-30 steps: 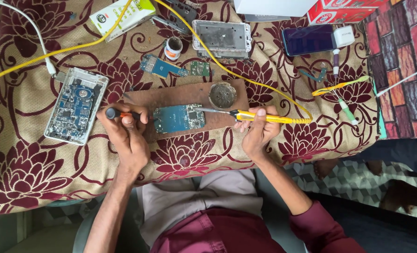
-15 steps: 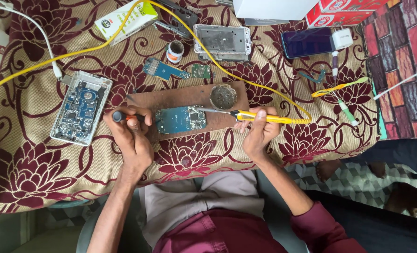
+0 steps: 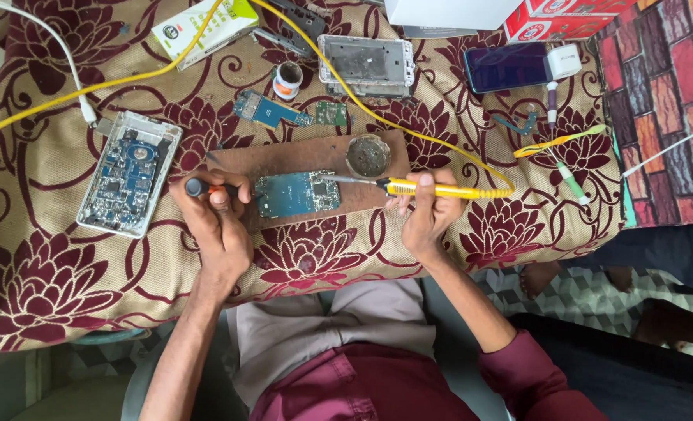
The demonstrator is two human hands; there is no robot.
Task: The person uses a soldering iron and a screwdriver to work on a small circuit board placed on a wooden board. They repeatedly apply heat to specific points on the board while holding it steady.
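Flowered maroon cloth [image 3: 66, 296] covered my table. On the brown board [image 3: 299, 156], my left hand [image 3: 214, 226] had shifted slightly, still pinching a small tool beside the circuit board [image 3: 296, 193]; my right hand [image 3: 423, 222] gripped the yellow soldering iron [image 3: 432, 189], tip touching it.

A blue circuit board [image 3: 297, 193] lies on a brown board [image 3: 299, 160] over maroon-flowered beige cloth [image 3: 66, 273].
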